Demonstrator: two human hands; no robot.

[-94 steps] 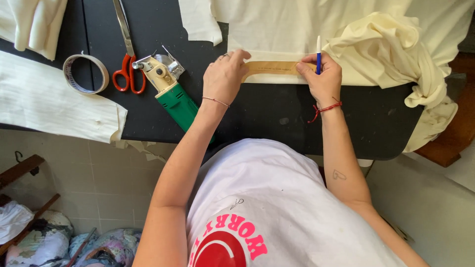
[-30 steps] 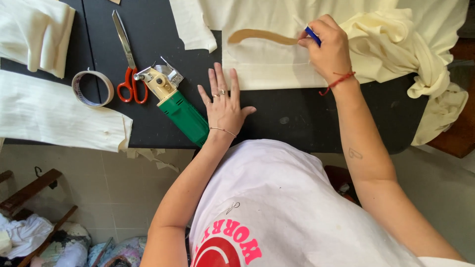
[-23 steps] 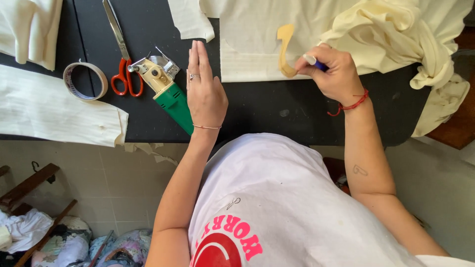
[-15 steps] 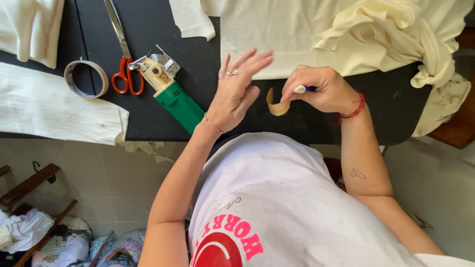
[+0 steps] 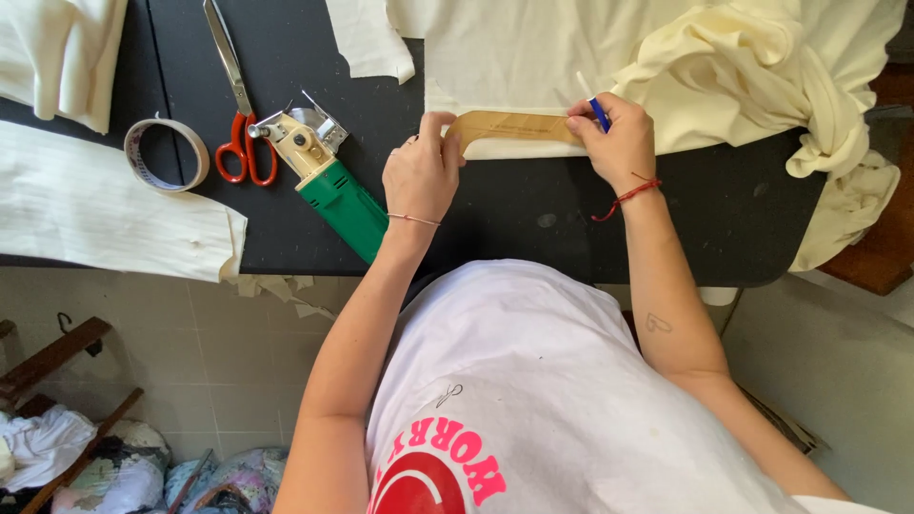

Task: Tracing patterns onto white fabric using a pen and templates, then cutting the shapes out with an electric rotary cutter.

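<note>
A curved wooden ruler (image 5: 509,128) lies along the near edge of a cream fabric piece (image 5: 533,48) on the black table (image 5: 666,219). My left hand (image 5: 422,173) pinches the ruler's left end with thumb and fingers. My right hand (image 5: 617,141) rests on the ruler's right end and holds a blue-and-white pen (image 5: 594,103) upright against the fabric. A red string bracelet is on my right wrist, a thin one on my left.
A green-handled rotary fabric cutter (image 5: 328,181) lies just left of my left hand. Beside it are orange-handled scissors (image 5: 236,105) and a tape roll (image 5: 168,153). White fabric strips (image 5: 105,214) cover the table's left. Bunched cream cloth (image 5: 809,105) hangs off the right corner.
The ruler was lifted off the fabric, turned near my body, and now lies flat along the fabric edge again. My left hand went from open above the table to gripping the ruler's left end.
</note>
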